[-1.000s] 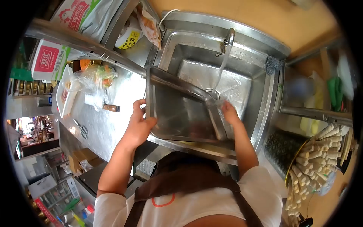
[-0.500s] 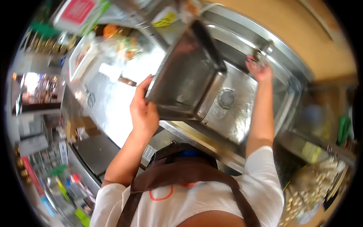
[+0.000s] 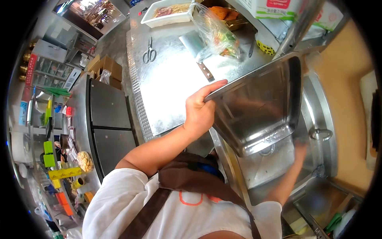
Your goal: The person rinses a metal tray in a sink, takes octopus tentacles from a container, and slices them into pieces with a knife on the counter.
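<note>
My left hand (image 3: pixel 201 109) grips the rim of a deep rectangular stainless steel pan (image 3: pixel 254 107), fingers closed over its edge. The pan is tilted, its hollow facing me, and hangs over a metal sink (image 3: pixel 264 169). A drain (image 3: pixel 267 150) shows in the sink floor just below the pan's lower edge. Down in the sink, right of the pan, is my right hand (image 3: pixel 300 149), smeared by motion, its fingers not readable. A ring-shaped metal piece (image 3: pixel 320 134) lies near the sink's far wall, a little right of that hand.
A steel counter (image 3: pixel 163 95) left of the sink carries a cleaver (image 3: pixel 205 71), scissors (image 3: pixel 149 53), a plastic bag of vegetables (image 3: pixel 223 42) and a white tray of food (image 3: pixel 167 14). A steel cabinet (image 3: pixel 109 107) stands farther left, beside cardboard boxes (image 3: pixel 107 69).
My view has swung left, showing more counter. The pan, still in my left hand, has turned and now covers more of the sink. My right hand has drawn back from the sink's far wall.
</note>
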Action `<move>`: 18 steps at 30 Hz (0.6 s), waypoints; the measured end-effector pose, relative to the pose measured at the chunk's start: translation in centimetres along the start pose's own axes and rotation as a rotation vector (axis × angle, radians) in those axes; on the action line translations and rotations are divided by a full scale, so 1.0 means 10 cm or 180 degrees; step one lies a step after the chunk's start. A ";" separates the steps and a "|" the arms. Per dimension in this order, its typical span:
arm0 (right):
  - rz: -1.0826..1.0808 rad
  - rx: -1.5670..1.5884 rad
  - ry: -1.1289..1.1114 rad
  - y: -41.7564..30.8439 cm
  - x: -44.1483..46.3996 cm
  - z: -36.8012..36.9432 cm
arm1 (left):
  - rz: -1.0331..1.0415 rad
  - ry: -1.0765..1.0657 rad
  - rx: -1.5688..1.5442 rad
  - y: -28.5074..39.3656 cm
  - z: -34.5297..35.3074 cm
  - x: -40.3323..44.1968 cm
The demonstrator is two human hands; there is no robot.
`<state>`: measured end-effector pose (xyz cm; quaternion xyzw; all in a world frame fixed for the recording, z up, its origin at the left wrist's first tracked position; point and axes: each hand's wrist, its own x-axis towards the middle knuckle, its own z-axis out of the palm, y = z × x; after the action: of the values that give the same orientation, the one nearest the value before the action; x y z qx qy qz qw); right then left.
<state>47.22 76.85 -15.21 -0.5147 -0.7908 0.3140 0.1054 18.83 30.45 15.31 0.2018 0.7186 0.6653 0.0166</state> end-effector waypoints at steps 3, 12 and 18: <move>0.0766 0.2125 -0.0414 -0.80 -0.84 -0.22 | -0.0600 0.0204 -0.0406 -0.07 -0.18 0.01; 0.0558 0.3498 -0.1261 -2.14 -2.64 0.34 | -0.1542 0.0752 -0.0926 -0.66 -1.28 -0.05; 0.0051 0.2270 -0.0359 -2.82 -3.22 1.33 | -0.2716 0.1270 -0.0812 -1.48 -2.68 -0.10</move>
<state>34.03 35.61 -3.44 -0.4336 -0.6320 0.5989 0.2322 7.90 4.21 3.86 -0.2458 0.6391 0.7076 0.1744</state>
